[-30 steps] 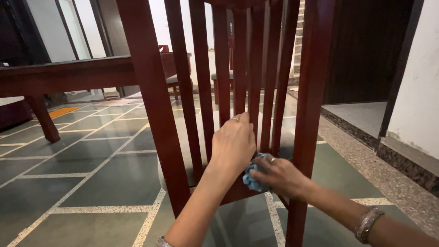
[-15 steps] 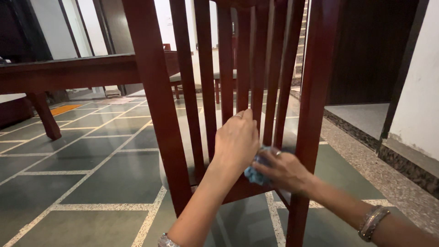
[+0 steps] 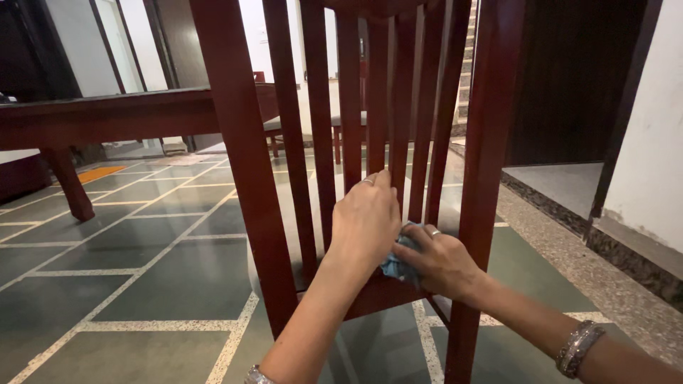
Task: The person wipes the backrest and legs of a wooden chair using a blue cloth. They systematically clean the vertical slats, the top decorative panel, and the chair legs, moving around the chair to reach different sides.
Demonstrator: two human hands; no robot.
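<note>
- Standing on the green tiled floor (image 3: 142, 277), the dark red wooden chair (image 3: 245, 163) is filling the view, its back slats (image 3: 348, 107) facing the person; a matching table (image 3: 107, 114) is sitting behind at left.
- The left hand (image 3: 366, 220) is curling around a slat, seemingly bracing it.
- The right hand (image 3: 437, 259) is closing on a bunched blue cloth (image 3: 395, 264), pressing it against the slats' base beside the left hand, likely to rub there.

I see no packages, labels, signs or screens anywhere around me here.
</note>
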